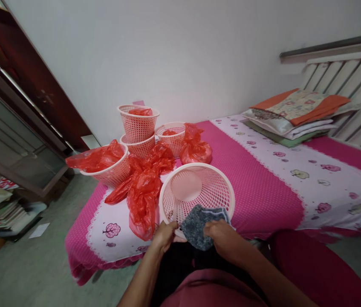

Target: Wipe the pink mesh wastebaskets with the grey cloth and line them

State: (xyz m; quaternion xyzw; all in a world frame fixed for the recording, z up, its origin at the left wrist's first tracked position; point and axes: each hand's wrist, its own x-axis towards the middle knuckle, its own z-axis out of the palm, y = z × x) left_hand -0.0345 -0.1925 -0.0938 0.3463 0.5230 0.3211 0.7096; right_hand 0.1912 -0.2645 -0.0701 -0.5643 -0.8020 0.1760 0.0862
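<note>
A pink plastic mesh basket (199, 179) sits at the near edge of the bed, its inside bare. Over its near rim lies a dark grey speckled cloth (196, 226) with a pale blue edge. My left hand (165, 236) is closed on the cloth's left side and touches the basket rim. My right hand (222, 236) is closed on the cloth's right side. Both hands hold the cloth just in front of my lap.
Several more pink mesh baskets (138, 123) with red plastic bags (143, 194) in and around them stand on the pink and white bedspread (272, 179). Folded bedding (295, 115) is stacked at the headboard. A dark cabinet (23, 111) and papers (4, 213) are left.
</note>
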